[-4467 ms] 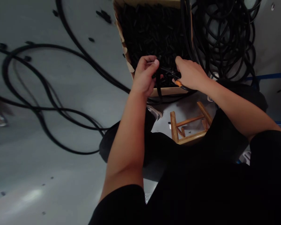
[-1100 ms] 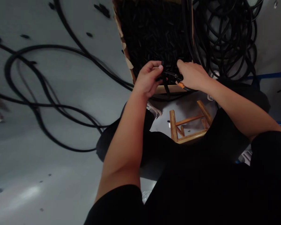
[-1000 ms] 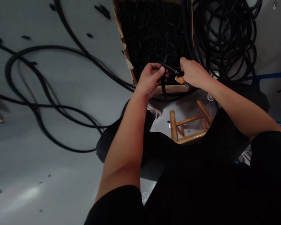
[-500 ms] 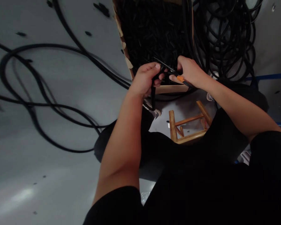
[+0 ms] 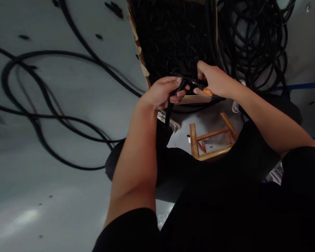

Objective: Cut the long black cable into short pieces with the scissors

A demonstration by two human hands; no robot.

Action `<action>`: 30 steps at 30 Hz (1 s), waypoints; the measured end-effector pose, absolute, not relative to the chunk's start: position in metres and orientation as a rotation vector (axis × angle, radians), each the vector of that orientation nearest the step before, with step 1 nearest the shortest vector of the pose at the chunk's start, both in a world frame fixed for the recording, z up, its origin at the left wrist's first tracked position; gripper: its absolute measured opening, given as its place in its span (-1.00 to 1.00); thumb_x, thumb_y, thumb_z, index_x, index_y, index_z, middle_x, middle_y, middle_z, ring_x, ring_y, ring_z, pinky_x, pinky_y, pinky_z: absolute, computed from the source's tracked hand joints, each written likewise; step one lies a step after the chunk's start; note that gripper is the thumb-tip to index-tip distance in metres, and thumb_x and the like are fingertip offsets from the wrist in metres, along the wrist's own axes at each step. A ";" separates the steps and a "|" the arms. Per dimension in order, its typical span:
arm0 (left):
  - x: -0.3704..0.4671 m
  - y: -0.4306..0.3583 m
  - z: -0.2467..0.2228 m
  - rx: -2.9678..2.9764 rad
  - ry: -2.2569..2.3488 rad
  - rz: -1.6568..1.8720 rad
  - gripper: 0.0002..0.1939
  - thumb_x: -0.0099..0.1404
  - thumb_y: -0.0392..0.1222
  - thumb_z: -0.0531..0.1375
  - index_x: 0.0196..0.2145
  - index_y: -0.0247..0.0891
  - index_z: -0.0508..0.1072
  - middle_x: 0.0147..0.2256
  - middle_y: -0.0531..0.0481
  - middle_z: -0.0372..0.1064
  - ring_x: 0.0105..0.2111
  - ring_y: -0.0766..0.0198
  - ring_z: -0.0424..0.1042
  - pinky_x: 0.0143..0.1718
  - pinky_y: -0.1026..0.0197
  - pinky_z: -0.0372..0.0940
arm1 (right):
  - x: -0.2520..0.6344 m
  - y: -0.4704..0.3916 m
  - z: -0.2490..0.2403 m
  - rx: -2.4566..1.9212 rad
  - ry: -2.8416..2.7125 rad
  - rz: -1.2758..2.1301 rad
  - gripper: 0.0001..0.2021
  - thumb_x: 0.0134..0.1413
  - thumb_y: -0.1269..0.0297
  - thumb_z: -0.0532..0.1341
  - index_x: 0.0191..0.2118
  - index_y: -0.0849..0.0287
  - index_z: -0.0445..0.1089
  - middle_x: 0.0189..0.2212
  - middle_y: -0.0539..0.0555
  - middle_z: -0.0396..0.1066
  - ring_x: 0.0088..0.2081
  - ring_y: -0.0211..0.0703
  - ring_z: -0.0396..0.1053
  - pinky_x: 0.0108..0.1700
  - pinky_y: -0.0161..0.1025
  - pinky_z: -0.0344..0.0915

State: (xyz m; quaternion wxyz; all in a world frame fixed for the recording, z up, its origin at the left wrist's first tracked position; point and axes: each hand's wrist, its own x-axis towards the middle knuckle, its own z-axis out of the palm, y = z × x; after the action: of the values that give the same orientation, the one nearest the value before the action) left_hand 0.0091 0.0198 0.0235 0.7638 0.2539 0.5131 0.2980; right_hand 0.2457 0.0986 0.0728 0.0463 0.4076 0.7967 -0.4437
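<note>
My left hand (image 5: 162,91) is closed around a black cable (image 5: 168,113), which hangs down below the fist. A ridged, darker stretch of it shows between the fingers and thumb. In my right hand (image 5: 217,81) is a pair of scissors (image 5: 207,92) with black and orange handles. Their dark blades point left and lie across the cable end beside my left thumb; whether they are parted is hard to see. Both hands are above the near edge of a cardboard box (image 5: 193,99), which holds many short black pieces (image 5: 173,38).
A wooden stool frame (image 5: 194,141) stands between my legs. Looped black cable (image 5: 52,52) spreads over the grey floor at left. A large cable coil (image 5: 254,42) lies right of the box. Small black scraps (image 5: 114,9) are scattered about, and blue tape (image 5: 301,85) marks the floor.
My left hand has shifted slightly left and down with the cable. The scissors have tipped flatter and moved a little right and down with my right hand.
</note>
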 end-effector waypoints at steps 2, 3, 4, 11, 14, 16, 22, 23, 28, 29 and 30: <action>0.015 0.019 0.022 0.558 1.120 0.616 -0.65 0.48 0.07 0.40 -0.29 -0.27 0.52 -0.56 0.08 0.19 -0.70 0.45 0.14 -0.68 0.37 0.00 | 0.245 0.098 0.071 1.235 2.424 -1.322 -0.66 0.17 0.18 0.45 -0.02 0.04 0.36 -0.09 0.06 0.55 -0.08 0.01 0.49 -0.01 -0.08 0.37; 0.017 0.019 0.021 0.563 1.126 0.613 -0.64 0.48 0.07 0.41 -0.29 -0.26 0.52 -0.56 0.08 0.19 -0.70 0.44 0.15 -0.68 0.37 0.01 | 0.245 0.099 0.071 1.245 2.421 -1.302 -0.67 0.17 0.18 0.44 -0.03 0.04 0.37 -0.10 0.07 0.55 -0.09 0.02 0.49 -0.02 -0.08 0.37; 0.019 0.019 0.018 0.573 1.137 0.624 -0.64 0.47 0.08 0.41 -0.29 -0.25 0.52 -0.55 0.08 0.21 -0.68 0.42 0.18 -0.67 0.36 0.04 | 0.244 0.099 0.070 1.266 2.415 -1.280 -0.69 0.18 0.17 0.44 -0.04 0.04 0.38 -0.11 0.08 0.56 -0.09 0.04 0.50 -0.02 -0.07 0.38; 0.018 0.025 -0.008 0.585 1.365 0.959 -0.74 0.45 -0.04 0.45 -0.29 -0.16 0.50 -0.38 0.01 0.44 -0.36 0.24 0.53 -0.31 0.26 0.46 | 0.249 0.104 0.059 1.430 2.334 -1.102 -0.70 0.16 0.23 0.42 -0.03 0.07 0.42 -0.10 0.20 0.60 -0.06 0.25 0.55 0.01 0.05 0.43; 0.021 0.026 -0.010 0.494 1.381 1.043 -0.79 0.41 -0.17 0.44 -0.32 -0.15 0.49 -0.27 -0.02 0.53 -0.26 0.22 0.55 -0.22 0.24 0.54 | 0.248 0.100 0.054 1.374 2.328 -1.053 -0.62 0.13 0.26 0.43 0.05 0.11 0.42 -0.03 0.24 0.59 0.01 0.31 0.56 0.07 0.09 0.44; 0.024 0.026 -0.009 0.456 1.387 1.072 -0.79 0.38 -0.21 0.43 -0.33 -0.15 0.47 -0.23 -0.02 0.55 -0.23 0.22 0.55 -0.20 0.23 0.58 | 0.246 0.097 0.056 1.340 2.334 -1.049 -0.60 0.14 0.27 0.43 0.08 0.13 0.42 -0.01 0.25 0.58 0.03 0.31 0.56 0.10 0.10 0.44; 0.022 0.027 -0.012 0.469 1.392 1.100 -0.73 0.30 -0.17 0.51 -0.34 -0.11 0.47 -0.23 0.01 0.56 -0.16 0.17 0.56 -0.19 0.19 0.62 | 0.243 0.095 0.063 1.301 2.357 -1.070 -0.61 0.17 0.26 0.41 0.09 0.13 0.42 -0.03 0.24 0.58 0.03 0.29 0.55 0.09 0.08 0.44; 0.022 0.026 -0.014 0.474 1.391 1.104 -0.72 0.29 -0.16 0.52 -0.34 -0.12 0.47 -0.23 0.01 0.56 -0.16 0.16 0.57 -0.20 0.18 0.62 | 0.243 0.095 0.062 1.296 2.368 -1.063 -0.60 0.17 0.26 0.41 0.10 0.12 0.42 -0.03 0.23 0.58 0.03 0.29 0.55 0.09 0.07 0.44; 0.030 0.023 -0.022 0.558 1.371 1.040 -0.71 0.31 -0.08 0.51 -0.27 -0.17 0.48 -0.25 0.00 0.52 -0.12 0.14 0.63 -0.15 0.20 0.58 | 0.241 0.092 0.060 1.309 2.370 -1.026 -0.56 0.15 0.29 0.43 0.14 0.14 0.43 -0.02 0.24 0.58 0.05 0.30 0.55 0.11 0.07 0.43; 0.032 0.022 -0.023 0.572 1.373 1.029 -0.72 0.33 -0.07 0.50 -0.24 -0.17 0.48 -0.24 0.00 0.52 -0.11 0.14 0.64 -0.14 0.20 0.57 | 0.240 0.091 0.061 1.325 2.361 -1.029 -0.56 0.15 0.29 0.42 0.14 0.14 0.43 -0.02 0.25 0.58 0.05 0.31 0.54 0.11 0.07 0.43; 0.034 0.022 -0.023 0.577 1.380 1.024 -0.73 0.35 -0.07 0.49 -0.20 -0.17 0.49 -0.24 0.00 0.53 -0.10 0.13 0.65 -0.13 0.20 0.56 | 0.239 0.091 0.062 1.348 2.350 -1.036 -0.57 0.16 0.28 0.41 0.13 0.15 0.43 -0.03 0.26 0.58 0.06 0.32 0.54 0.12 0.08 0.42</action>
State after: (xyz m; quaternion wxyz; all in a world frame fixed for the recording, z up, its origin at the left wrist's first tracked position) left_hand 0.0338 0.0219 -0.0231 0.6166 0.2504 0.5994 0.4448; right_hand 0.2395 0.0913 0.0622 0.1201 0.4613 0.8044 -0.3545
